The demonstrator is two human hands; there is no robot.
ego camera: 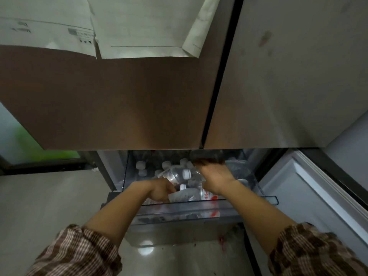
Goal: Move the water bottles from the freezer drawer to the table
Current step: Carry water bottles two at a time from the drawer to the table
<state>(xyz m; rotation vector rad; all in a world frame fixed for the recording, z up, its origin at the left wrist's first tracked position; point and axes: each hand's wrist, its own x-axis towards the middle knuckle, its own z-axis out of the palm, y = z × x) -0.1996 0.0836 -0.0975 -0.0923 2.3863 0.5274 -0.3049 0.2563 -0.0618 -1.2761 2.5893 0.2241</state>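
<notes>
The clear plastic freezer drawer (199,203) is pulled out below the fridge doors. Several water bottles with white caps (140,165) stand upright at its back. Others lie on their sides at the front. My left hand (160,191) reaches into the drawer's front left, its fingers curled round a lying bottle (184,195) with a red-printed label. My right hand (216,177) is in the middle of the drawer, back upward, gripping a clear bottle (179,174) whose white cap points toward me. Its fingertips are hidden under the upper door's edge.
Two closed upper fridge doors, brown (119,96) and grey (288,76), overhang the drawer. Papers (139,26) are stuck on the brown one. The opened lower freezer door (302,196) stands to the right. Pale floor (49,206) spreads to the left below a window (29,146).
</notes>
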